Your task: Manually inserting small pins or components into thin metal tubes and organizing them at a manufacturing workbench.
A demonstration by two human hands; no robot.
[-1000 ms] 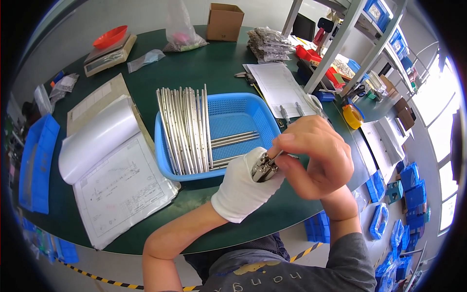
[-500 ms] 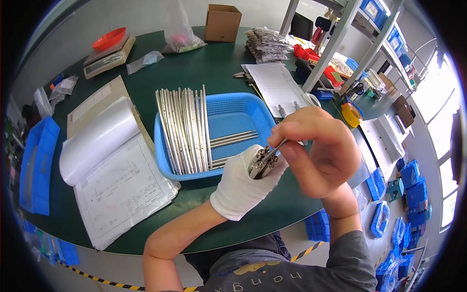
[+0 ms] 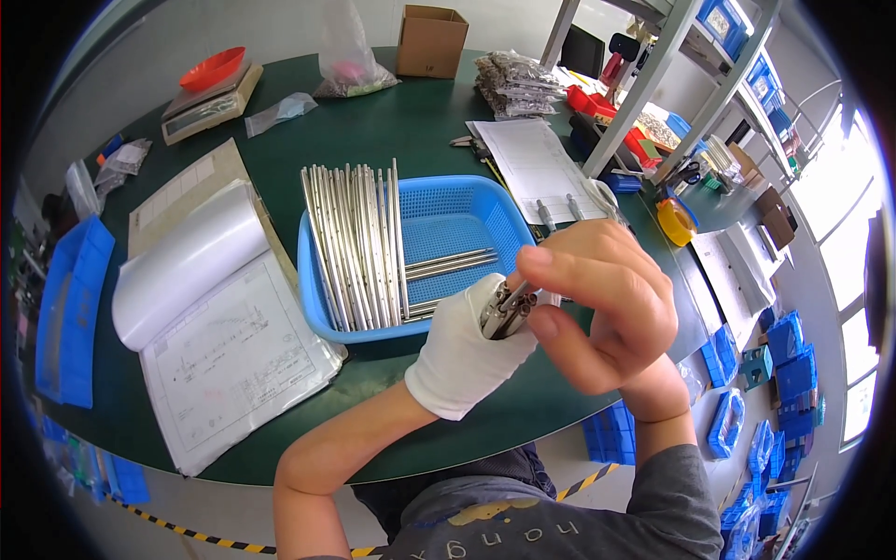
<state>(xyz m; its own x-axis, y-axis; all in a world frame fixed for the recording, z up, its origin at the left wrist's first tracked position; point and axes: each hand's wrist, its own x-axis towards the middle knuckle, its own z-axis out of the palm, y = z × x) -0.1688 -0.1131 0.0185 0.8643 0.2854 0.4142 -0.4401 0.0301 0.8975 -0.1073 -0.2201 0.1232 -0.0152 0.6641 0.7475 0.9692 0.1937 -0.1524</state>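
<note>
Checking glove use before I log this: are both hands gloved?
No: only the left hand wears a white glove and grips the bundle of metal rods; the right hand is bare.

My one view comes from the head camera, looking steeply down and forward over the green table (image 3: 373, 131), close above the hands. Its fisheye bends the table edge and shelving (image 3: 672, 75) toward the rim.

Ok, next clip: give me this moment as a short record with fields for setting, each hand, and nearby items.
setting: round green table
left hand: white glove, grips a bundle of short metal rods
right hand: bare, fingertips on the bundle's end
basket: blue basket holding long metal strips and a few rods
nearby: open booklet, cardboard box, scale with red dish
</note>
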